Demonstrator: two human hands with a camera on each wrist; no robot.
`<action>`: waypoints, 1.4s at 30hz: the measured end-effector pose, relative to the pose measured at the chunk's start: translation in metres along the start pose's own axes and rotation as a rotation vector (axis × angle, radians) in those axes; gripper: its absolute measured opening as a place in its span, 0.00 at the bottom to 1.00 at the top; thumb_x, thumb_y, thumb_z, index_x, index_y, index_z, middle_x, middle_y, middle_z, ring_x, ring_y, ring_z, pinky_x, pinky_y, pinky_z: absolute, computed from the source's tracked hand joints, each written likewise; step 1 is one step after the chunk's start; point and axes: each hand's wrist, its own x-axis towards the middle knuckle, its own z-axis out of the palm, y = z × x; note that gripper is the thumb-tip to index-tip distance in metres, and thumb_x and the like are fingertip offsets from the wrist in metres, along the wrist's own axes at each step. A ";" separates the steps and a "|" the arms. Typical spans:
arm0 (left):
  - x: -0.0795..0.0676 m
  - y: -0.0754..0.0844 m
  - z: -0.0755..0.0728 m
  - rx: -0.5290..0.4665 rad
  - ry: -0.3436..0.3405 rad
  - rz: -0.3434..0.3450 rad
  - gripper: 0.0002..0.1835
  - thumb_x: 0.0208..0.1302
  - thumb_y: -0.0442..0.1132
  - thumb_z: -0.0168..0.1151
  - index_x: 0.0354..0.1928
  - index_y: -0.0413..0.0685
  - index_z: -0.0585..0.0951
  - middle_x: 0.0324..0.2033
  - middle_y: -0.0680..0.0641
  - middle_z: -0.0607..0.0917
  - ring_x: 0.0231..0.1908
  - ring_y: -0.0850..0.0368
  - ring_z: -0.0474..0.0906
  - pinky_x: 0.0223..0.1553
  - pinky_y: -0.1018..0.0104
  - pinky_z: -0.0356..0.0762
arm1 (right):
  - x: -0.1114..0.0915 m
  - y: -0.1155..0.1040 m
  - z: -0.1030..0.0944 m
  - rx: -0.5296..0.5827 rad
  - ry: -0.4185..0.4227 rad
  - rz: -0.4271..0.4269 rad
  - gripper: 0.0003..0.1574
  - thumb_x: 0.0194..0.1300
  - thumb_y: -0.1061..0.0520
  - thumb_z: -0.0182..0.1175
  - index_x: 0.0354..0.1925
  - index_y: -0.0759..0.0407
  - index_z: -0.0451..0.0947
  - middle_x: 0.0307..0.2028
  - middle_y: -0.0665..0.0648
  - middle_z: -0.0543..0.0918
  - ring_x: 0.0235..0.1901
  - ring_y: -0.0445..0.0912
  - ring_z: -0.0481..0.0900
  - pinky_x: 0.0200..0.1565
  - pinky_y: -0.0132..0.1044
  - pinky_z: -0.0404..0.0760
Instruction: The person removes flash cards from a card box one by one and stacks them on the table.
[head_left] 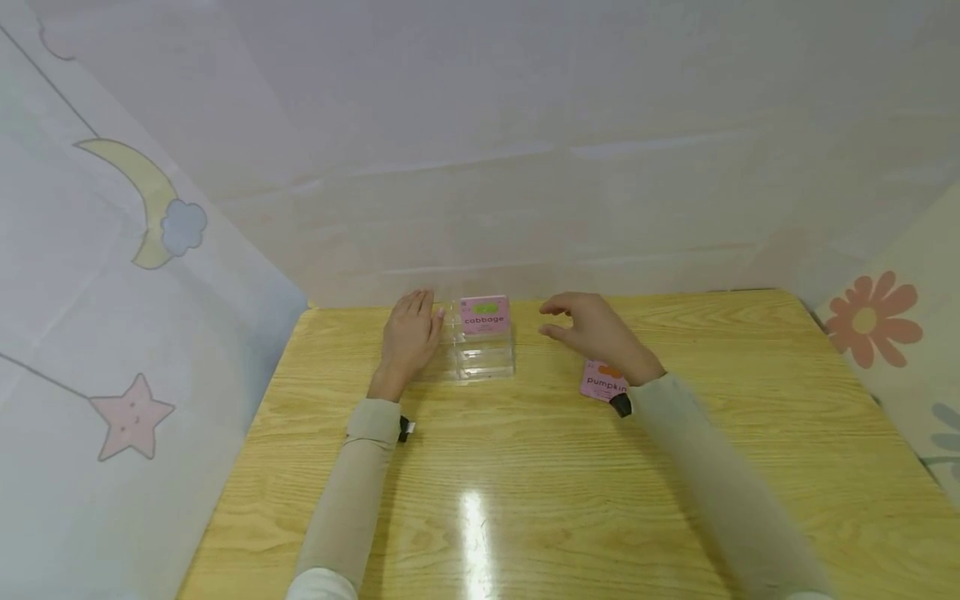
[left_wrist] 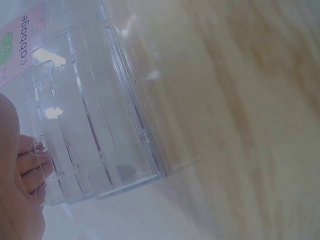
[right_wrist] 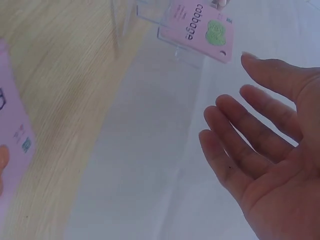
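A clear plastic tiered rack (head_left: 484, 360) stands near the back of the table, with a pink "cabbage" card (head_left: 486, 323) upright in its rear tier. At the rack's left end, my left hand (head_left: 408, 337) lies with fingers extended and the thumb beside the rack. Through the clear plastic in the left wrist view, several left fingers (left_wrist: 35, 170) show at the end wall. To the right of the rack, my right hand (head_left: 596, 327) hovers with spread, loosely bent fingers and nothing between them. Below that wrist is a pink "pumpkin" card (head_left: 600, 383), partly covered by the forearm.
The wooden table (head_left: 525, 467) stretches toward me and to both sides. A pale backdrop (head_left: 480, 200) rises just behind the rack. Printed side sheets carry a moon (head_left: 142, 192), a star (head_left: 133, 418) and a flower (head_left: 870, 321).
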 end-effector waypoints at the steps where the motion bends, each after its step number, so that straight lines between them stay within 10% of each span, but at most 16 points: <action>1: 0.000 0.000 0.000 -0.001 0.001 -0.001 0.33 0.86 0.52 0.37 0.76 0.33 0.68 0.73 0.35 0.75 0.76 0.40 0.69 0.83 0.51 0.61 | 0.001 -0.003 0.001 -0.002 -0.003 -0.002 0.25 0.72 0.53 0.69 0.62 0.62 0.82 0.61 0.64 0.86 0.61 0.62 0.82 0.63 0.60 0.83; 19: 0.001 0.003 -0.001 -0.028 -0.053 -0.037 0.33 0.87 0.53 0.34 0.78 0.34 0.64 0.75 0.35 0.72 0.78 0.40 0.66 0.85 0.50 0.56 | 0.022 -0.034 0.026 -0.157 0.036 -0.132 0.34 0.69 0.54 0.71 0.68 0.64 0.76 0.66 0.63 0.83 0.68 0.59 0.80 0.72 0.56 0.79; 42: 0.001 0.001 -0.001 -0.028 -0.069 -0.039 0.34 0.87 0.54 0.34 0.78 0.35 0.64 0.76 0.36 0.71 0.79 0.41 0.64 0.85 0.51 0.55 | 0.047 -0.017 0.064 -0.363 0.099 -0.303 0.40 0.73 0.53 0.68 0.75 0.67 0.68 0.76 0.66 0.70 0.78 0.60 0.67 0.78 0.54 0.70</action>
